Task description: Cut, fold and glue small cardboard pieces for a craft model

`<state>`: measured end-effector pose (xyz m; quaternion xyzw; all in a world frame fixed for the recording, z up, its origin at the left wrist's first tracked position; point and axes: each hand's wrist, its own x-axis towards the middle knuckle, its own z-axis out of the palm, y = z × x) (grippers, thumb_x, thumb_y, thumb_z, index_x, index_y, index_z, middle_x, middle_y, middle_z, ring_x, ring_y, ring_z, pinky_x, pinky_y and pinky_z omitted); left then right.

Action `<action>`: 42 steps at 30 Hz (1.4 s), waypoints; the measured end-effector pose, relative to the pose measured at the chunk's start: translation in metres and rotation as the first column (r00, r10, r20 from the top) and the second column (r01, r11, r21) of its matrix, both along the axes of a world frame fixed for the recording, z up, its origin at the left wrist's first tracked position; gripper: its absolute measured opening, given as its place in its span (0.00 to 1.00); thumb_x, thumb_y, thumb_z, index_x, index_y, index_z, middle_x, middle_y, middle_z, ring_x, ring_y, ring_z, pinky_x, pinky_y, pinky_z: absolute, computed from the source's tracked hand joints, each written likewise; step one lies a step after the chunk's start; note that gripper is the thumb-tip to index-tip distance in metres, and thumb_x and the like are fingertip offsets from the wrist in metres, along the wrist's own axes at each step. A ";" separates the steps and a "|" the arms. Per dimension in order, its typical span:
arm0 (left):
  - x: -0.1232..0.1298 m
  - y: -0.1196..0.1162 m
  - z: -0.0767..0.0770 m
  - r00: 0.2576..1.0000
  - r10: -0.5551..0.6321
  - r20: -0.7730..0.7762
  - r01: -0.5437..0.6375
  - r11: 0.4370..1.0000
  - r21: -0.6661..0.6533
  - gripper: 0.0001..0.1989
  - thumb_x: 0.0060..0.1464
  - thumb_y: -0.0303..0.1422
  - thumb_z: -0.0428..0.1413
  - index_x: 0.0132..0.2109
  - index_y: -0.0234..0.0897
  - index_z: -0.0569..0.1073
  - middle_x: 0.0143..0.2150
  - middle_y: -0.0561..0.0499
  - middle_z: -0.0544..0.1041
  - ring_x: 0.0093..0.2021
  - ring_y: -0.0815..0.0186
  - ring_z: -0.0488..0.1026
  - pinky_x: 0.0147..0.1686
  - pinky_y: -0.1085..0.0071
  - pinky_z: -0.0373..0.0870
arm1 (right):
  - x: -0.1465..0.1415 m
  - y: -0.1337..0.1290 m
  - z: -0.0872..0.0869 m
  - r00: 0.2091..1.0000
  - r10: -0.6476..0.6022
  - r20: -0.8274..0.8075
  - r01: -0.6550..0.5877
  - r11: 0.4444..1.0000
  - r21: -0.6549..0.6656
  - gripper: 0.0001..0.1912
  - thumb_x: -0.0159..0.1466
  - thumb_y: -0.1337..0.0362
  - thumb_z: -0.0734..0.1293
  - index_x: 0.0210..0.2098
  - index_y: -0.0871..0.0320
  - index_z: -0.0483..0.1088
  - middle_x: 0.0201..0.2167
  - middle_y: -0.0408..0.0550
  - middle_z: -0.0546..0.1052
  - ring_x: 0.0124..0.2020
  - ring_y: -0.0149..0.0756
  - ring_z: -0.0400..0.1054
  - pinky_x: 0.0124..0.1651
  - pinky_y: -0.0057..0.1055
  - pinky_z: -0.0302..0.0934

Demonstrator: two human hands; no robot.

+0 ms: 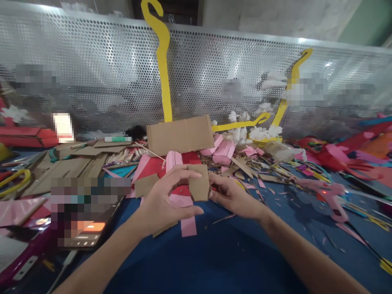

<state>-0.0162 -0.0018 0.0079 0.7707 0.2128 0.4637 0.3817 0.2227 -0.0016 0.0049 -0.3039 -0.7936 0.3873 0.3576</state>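
Note:
A small brown cardboard piece point(199, 183) with angled corners is held up above the blue table. My right hand point(231, 196) pinches its right edge between thumb and fingers. My left hand point(165, 196) is on the left side with thumb and fingers spread apart, the fingertips reaching the upper part of the piece; the thumb is clear of it. Behind the hands lie pink strips point(188, 226), red paper and a pink folded shape point(174, 159). A brown cardboard box point(180, 136) stands farther back, with a tall yellow strip point(165, 81) rising behind it.
On the right lies a pink glue gun point(329, 194) with a black cable. A tablet-like device point(94, 232) and cardboard sheets point(58, 175) are on the left. Paper scraps cover the back of the blue table point(214, 261), before a perforated metal panel point(196, 61).

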 end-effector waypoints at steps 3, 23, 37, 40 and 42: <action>0.003 0.000 -0.003 0.999 0.024 0.039 -0.025 0.999 0.035 0.28 0.50 0.26 0.70 0.56 0.51 0.73 0.60 0.48 0.68 0.61 0.56 0.70 0.60 0.59 0.72 | -0.002 0.000 -0.001 1.000 0.005 -0.028 -0.006 1.000 -0.023 0.18 0.71 0.47 0.64 0.41 0.56 0.72 0.37 0.47 0.74 0.39 0.39 0.69 0.53 0.39 0.65; 0.004 0.000 0.025 0.817 0.201 0.541 0.219 0.760 -0.612 0.16 0.58 0.25 0.59 0.53 0.43 0.76 0.42 0.52 0.74 0.37 0.67 0.74 0.38 0.69 0.77 | -0.005 -0.005 -0.002 0.997 -0.027 0.069 0.028 1.000 -0.014 0.14 0.73 0.52 0.64 0.42 0.56 0.72 0.40 0.48 0.74 0.41 0.37 0.69 0.45 0.32 0.63; 0.002 0.000 0.027 0.882 0.373 0.289 -0.028 0.652 -0.757 0.04 0.65 0.31 0.53 0.46 0.40 0.71 0.45 0.46 0.82 0.38 0.64 0.75 0.35 0.69 0.70 | -0.005 -0.003 -0.005 0.994 -0.018 0.110 0.019 1.000 -0.012 0.10 0.73 0.56 0.64 0.44 0.55 0.73 0.42 0.47 0.75 0.43 0.37 0.69 0.47 0.32 0.63; 0.001 -0.002 0.029 0.895 0.384 0.226 -0.148 0.735 -0.662 0.08 0.66 0.36 0.54 0.38 0.42 0.65 0.46 0.49 0.83 0.37 0.65 0.76 0.34 0.71 0.67 | -0.006 -0.004 -0.003 0.991 -0.017 0.133 0.016 1.000 0.009 0.09 0.73 0.57 0.64 0.43 0.55 0.72 0.41 0.46 0.75 0.41 0.36 0.68 0.44 0.30 0.62; 0.001 -0.003 0.029 0.909 0.359 0.212 -0.156 0.763 -0.627 0.12 0.66 0.39 0.55 0.36 0.43 0.60 0.47 0.49 0.83 0.37 0.66 0.76 0.31 0.72 0.66 | -0.006 -0.004 -0.003 0.990 -0.014 0.137 0.013 1.000 0.010 0.10 0.73 0.56 0.64 0.43 0.55 0.72 0.39 0.46 0.75 0.39 0.36 0.68 0.43 0.30 0.62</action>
